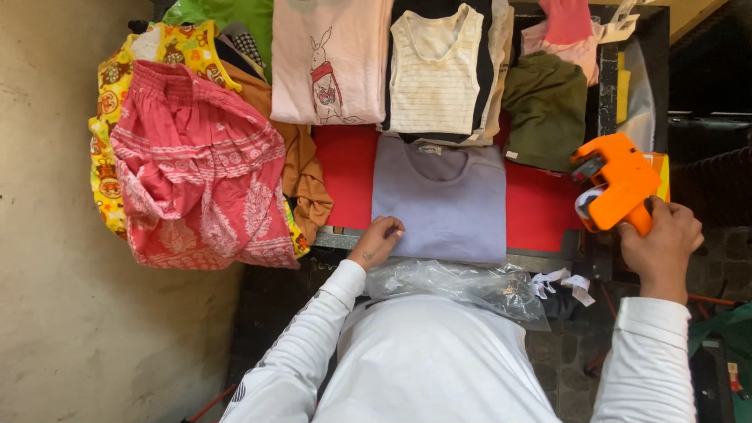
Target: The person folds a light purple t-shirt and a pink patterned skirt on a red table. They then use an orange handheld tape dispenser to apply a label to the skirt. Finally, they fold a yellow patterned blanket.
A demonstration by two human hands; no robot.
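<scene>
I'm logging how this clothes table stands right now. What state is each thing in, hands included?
Lavender shirt: folded flat on the red table.
Left hand: fingers curled, resting on the shirt's near corner.
Right hand: closed around the grip.
Orange label gun: held raised, off to the shirt's side.
Clear plastic bag: crumpled, at the table's near edge.
Striped tank top: folded, on a pile.
Pink patterned garment: loose, unfolded.

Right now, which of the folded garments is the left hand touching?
The plain lavender top, nearest the person. The left hand rests on its lower left corner; the rabbit-print pink top and striped vest lie farther back, untouched.
</scene>
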